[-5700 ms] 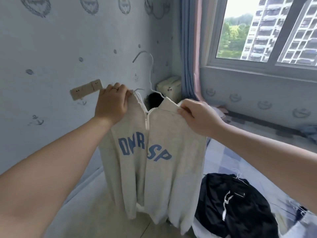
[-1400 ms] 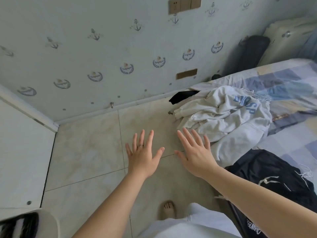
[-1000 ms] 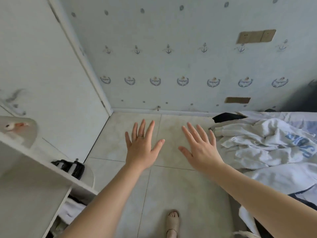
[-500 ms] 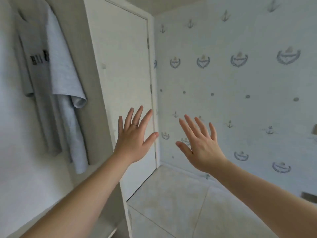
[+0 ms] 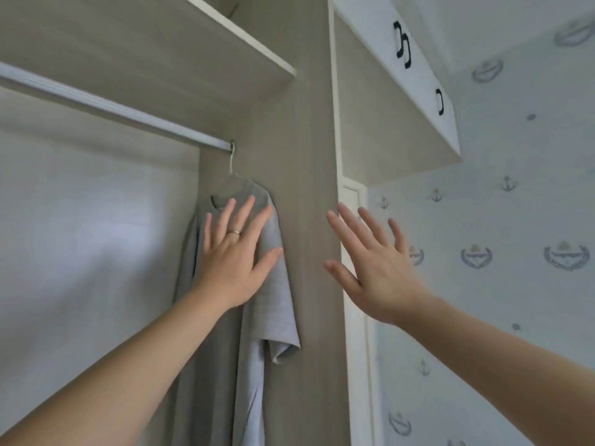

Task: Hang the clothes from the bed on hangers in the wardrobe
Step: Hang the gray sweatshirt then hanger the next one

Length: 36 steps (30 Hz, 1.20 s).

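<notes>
We face the inside of a grey-brown wooden wardrobe [image 5: 306,140], where a pale metal rail [image 5: 112,106] runs under the shelf. At its right end a thin white wire hanger [image 5: 230,162] carries a light grey short-sleeved T-shirt [image 5: 273,304], close to the side panel. Our left hand [image 5: 236,262], wearing a silver ring [image 5: 234,232], is spread flat and empty in front of the shirt; we cannot tell whether it touches. Our right hand [image 5: 376,268] is likewise splayed, holding nothing. Further right is pale anchor-print wallpaper [image 5: 515,220].
</notes>
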Each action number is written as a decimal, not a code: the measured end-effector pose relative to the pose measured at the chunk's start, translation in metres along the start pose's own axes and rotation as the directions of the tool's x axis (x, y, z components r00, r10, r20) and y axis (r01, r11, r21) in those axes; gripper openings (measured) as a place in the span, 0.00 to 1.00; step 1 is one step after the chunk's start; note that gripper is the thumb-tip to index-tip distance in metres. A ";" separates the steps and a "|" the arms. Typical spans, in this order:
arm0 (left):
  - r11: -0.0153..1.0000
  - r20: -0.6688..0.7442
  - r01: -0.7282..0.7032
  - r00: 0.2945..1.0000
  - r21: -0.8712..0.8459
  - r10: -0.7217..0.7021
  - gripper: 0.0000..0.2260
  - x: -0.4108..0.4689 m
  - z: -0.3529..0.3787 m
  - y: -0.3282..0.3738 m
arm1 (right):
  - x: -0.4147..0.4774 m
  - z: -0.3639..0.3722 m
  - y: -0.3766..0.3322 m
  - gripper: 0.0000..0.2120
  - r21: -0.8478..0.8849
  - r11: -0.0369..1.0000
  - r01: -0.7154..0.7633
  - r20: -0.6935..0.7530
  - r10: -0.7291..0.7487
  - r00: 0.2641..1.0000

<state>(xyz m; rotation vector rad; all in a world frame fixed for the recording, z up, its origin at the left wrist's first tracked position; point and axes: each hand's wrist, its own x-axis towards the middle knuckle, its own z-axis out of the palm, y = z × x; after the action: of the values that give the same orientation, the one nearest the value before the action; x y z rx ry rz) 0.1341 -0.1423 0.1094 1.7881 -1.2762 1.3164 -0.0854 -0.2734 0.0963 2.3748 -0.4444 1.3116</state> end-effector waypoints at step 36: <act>0.719 0.474 0.486 0.846 -0.497 -0.245 0.44 0.110 0.139 -0.202 | 0.338 0.148 -0.091 0.08 0.194 0.904 -0.382 0.140 0.359 0.923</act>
<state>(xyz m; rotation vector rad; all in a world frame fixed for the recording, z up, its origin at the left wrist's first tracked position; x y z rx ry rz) 0.3798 -0.2233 0.1809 1.7248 -1.2417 0.2693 0.2372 -0.2939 0.2966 2.6398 -0.8614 1.4684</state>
